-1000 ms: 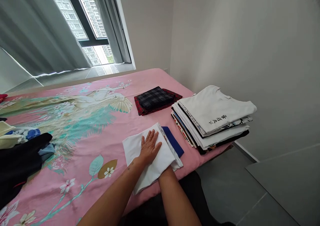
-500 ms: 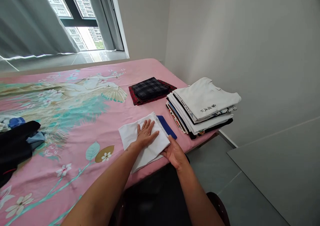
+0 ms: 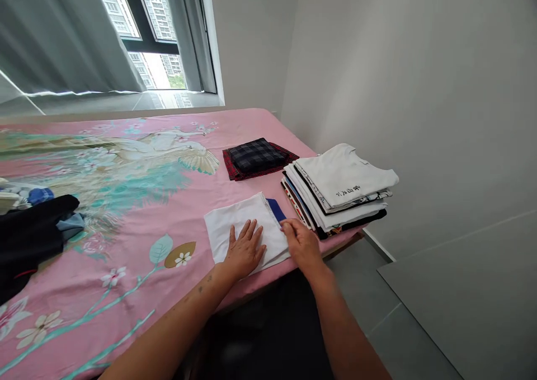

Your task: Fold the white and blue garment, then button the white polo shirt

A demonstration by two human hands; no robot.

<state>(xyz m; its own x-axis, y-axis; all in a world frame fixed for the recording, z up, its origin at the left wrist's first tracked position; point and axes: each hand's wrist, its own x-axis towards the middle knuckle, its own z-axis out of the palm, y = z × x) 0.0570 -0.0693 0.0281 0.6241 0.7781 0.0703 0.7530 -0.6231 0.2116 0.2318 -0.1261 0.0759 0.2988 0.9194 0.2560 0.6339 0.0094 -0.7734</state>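
Observation:
A white folded garment (image 3: 237,215) lies near the bed's front edge, with a strip of blue cloth (image 3: 276,209) showing beyond its right side. My left hand (image 3: 245,249) rests flat on the white fabric, fingers spread. At the right edge, my right hand (image 3: 300,243) has its fingers pinched together on the blue cloth, covering that cloth's near end. Whether the blue and white fabric belong to one piece is hidden.
Just right of my hands stands a stack of folded shirts (image 3: 339,181), white on top. Behind are folded dark and red plaid clothes (image 3: 258,157). A black garment (image 3: 36,237) lies loosely at left. The pink bed sheet (image 3: 138,229) ends above a grey floor (image 3: 361,279).
My right hand has gone from under the white garment's near right corner up to the blue cloth, closing its fingers there. My left hand has slid slightly nearer. The view has shifted a little.

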